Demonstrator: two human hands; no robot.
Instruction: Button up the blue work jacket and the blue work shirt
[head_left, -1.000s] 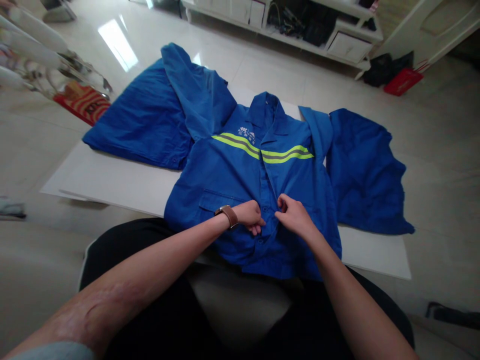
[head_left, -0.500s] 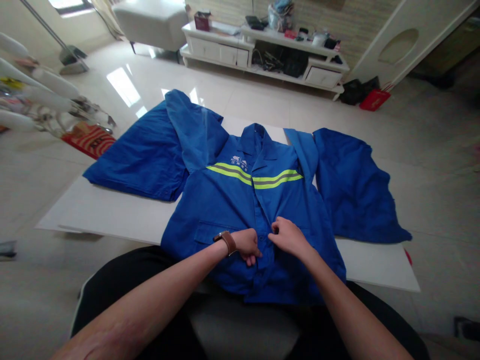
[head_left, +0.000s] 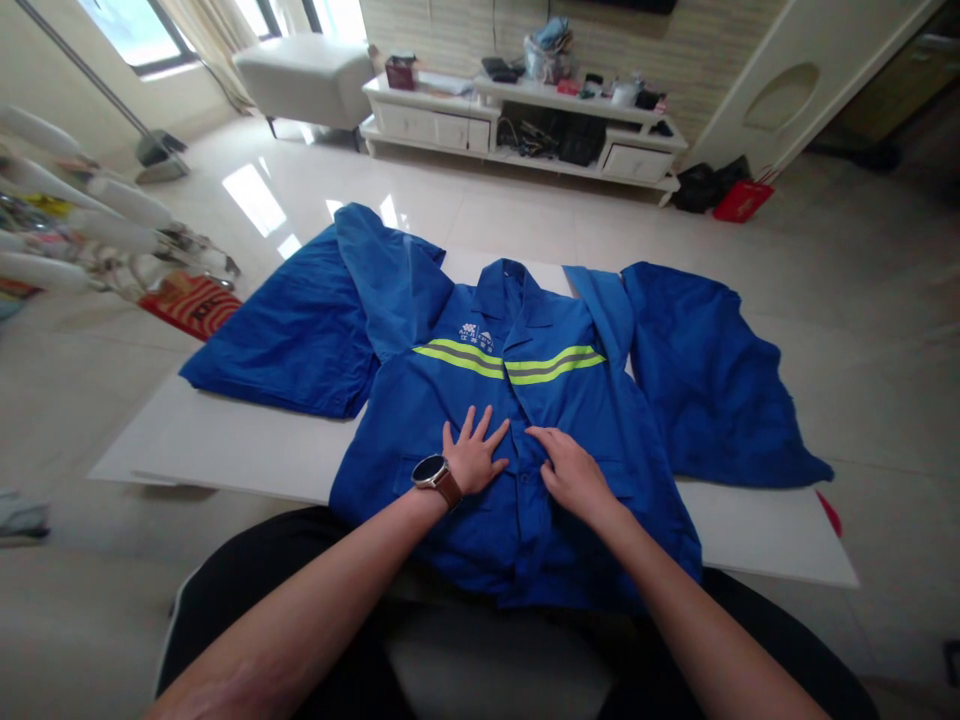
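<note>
Both hands, pinched at the placket before, now lie flat: left hand (head_left: 472,458) fingers spread, right hand (head_left: 571,474) open, holding nothing, on the buttoned-looking jacket (head_left: 450,520); sleeves unfolded.

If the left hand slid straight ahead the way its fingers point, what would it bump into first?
Probably the yellow-green reflective stripe across the chest of the blue jacket. The left hand lies flat on the jacket with fingers spread, pointing up toward the collar, which comes after the stripe.
</note>
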